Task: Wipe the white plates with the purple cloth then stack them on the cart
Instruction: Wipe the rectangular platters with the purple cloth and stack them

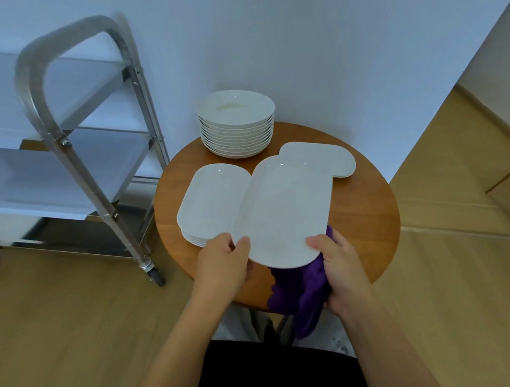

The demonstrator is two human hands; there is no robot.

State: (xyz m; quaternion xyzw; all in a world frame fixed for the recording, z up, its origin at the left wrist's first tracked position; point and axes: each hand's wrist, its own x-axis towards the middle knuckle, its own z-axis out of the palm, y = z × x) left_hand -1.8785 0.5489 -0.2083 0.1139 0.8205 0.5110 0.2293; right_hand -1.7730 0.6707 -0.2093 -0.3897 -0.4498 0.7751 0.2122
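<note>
Between both hands' fingers, oblong plate (282, 209) is held above desk (368, 215). Left hand (223, 266) pinches near-left rim w/ thumb on top; right hand (340, 266) pinches near-right rim plus purple cloth (298, 293) beneath. Long axis runs away from fingers, far end tilted up-right. Risk: edge-only grip, glossy plate may slip or clip the stack (205, 203) just left.

A white oblong plate (282, 209) is held tilted above the round table, gripped at its near edge. A purple cloth (301, 293) hangs bunched beneath its near right corner. More oblong plates (208, 203) lie stacked to its left; the metal cart (70, 146) stands further left.
</note>
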